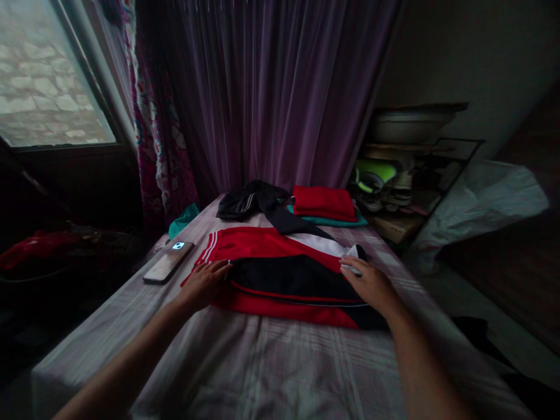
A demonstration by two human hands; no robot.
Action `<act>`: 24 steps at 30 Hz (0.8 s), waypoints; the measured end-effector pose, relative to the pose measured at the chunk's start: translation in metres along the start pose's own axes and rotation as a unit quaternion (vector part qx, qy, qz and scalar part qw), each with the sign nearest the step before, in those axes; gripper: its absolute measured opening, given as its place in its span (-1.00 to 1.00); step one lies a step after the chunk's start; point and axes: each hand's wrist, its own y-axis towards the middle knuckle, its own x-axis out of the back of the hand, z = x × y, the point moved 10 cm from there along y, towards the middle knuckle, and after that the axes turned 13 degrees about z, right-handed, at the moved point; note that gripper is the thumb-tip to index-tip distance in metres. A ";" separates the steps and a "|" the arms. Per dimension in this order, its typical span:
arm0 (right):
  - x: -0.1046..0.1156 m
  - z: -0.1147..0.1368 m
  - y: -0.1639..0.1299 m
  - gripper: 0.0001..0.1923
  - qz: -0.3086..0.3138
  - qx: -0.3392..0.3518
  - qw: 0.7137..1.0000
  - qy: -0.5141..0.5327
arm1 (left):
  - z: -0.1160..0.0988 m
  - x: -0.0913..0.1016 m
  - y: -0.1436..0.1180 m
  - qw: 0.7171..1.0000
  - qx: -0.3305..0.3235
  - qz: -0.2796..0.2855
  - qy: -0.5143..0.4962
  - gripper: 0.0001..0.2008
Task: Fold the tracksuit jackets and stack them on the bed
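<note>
Head view, left to right: floral curtain (153, 134), hanging beside the window; smartphone (168, 263), flat on a checked cloth (271, 367), near the track jacket but apart from it; left hand (203, 286), palm down, fingers outstretched and loosely spread on the garment's striped left end, no closed grip showing. Track jacket (284, 277), red, black and white, one item, lay in flat layers on the cloth between the two hands. Handling, as judged: light, soft and limp, perhaps a little slippery on its smooth face, not fragile; best taken at both ends through all layers, since one pinched layer would likely slide off the rest. Black sleeve-like piece (289, 219), with a bunched end, ran to its far edge; whether joined could not be told. Folded red garment (324, 202) rested beyond, atop a teal cloth (361, 220). Right hand (371, 286) lay over the right end, fingertips at a white portion; whether they pinched it or merely pressed could not be told. Jacket relative to fingers: beneath the left ones, under or between the right ones, its black middle uncovered. Shoes (400, 189) stood on a rack, far right.
</note>
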 end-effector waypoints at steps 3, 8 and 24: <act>-0.043 0.056 0.014 -0.51 0.041 0.085 0.994 -0.055 | 0.001 0.000 0.002 1.000 -0.008 -0.010 0.001 -0.53; -0.122 0.052 0.013 -0.41 0.193 -0.003 0.967 -0.165 | 0.022 0.000 -0.004 0.999 -0.042 -0.007 0.014 -0.62; -0.129 0.043 0.004 -0.38 0.221 -0.043 0.955 -0.194 | -0.036 -0.020 0.034 0.998 0.045 -0.011 -0.031 -0.51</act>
